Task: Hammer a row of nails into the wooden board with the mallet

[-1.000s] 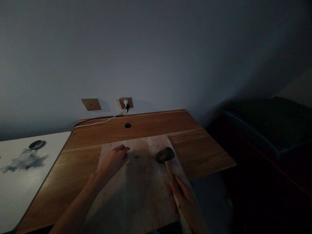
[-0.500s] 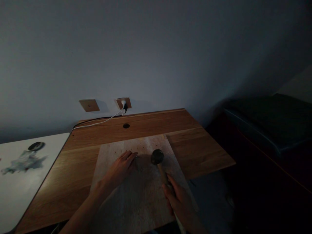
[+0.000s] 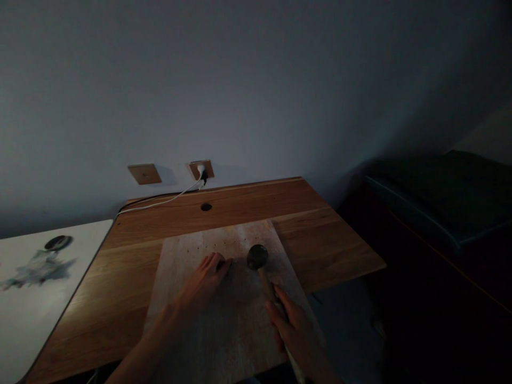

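My right hand (image 3: 294, 325) is wrapped round the wooden handle of a mallet (image 3: 257, 257) with a dark, round head. The head is over the right part of a pale, worn board (image 3: 240, 314). On the left, my left hand (image 3: 208, 274) rests low over the board with thumb and fingers pinched together. A tiny pale thing shows at the fingertips, too small and dim to name. Just beyond the fingers, a row of small dark dots (image 3: 215, 245) runs along the board's far part; holes or nail heads, I cannot tell which.
The board lies on a wooden desk (image 3: 332, 245) with a cable hole (image 3: 206, 207). A white table (image 3: 32, 314) at the left holds a crumpled clear bag (image 3: 44, 266) and a dark round object (image 3: 58, 242). White and black cables run to a wall socket (image 3: 201, 169).
My left hand has shifted slightly right and toward me, away from the row of dots. The mallet and my right hand have hardly moved.
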`<state>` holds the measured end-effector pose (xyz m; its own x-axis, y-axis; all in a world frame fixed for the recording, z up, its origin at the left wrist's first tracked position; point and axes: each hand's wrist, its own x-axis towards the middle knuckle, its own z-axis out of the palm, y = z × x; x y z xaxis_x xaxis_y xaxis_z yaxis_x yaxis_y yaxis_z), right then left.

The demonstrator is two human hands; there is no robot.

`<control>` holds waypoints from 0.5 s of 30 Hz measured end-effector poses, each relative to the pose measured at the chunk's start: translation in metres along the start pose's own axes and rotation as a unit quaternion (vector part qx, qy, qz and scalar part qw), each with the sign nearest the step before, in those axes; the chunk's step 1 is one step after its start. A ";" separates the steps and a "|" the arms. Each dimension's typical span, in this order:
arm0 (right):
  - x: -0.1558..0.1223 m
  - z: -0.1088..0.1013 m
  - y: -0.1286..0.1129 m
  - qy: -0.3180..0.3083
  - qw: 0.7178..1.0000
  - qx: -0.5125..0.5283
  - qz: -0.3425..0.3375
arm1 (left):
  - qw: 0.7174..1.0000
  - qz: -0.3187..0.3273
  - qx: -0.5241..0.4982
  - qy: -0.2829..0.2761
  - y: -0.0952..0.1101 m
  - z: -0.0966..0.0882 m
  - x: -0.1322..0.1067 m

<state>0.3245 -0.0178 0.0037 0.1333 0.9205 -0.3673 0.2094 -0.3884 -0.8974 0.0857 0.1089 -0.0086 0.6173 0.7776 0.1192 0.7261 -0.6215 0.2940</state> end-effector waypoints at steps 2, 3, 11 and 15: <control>0.000 0.000 -0.003 0.000 1.000 -0.003 0.002 | 1.000 0.007 -0.020 0.014 0.003 0.000 0.000; 0.000 0.000 -0.004 0.001 1.000 -0.006 0.005 | 0.999 0.006 -0.038 0.024 0.004 -0.002 0.000; 0.000 0.000 0.001 0.005 1.000 -0.014 0.002 | 0.972 -0.036 -0.194 0.124 -0.006 -0.015 0.037; -0.001 -0.013 0.000 0.041 0.998 -0.020 -0.034 | 0.968 -0.007 -0.239 0.076 -0.005 -0.009 0.079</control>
<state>0.3372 -0.0192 0.0072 0.1954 0.9390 -0.2831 0.2587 -0.3278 -0.9086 0.1287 0.1744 0.0079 0.5301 0.8133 0.2400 0.4888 -0.5244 0.6972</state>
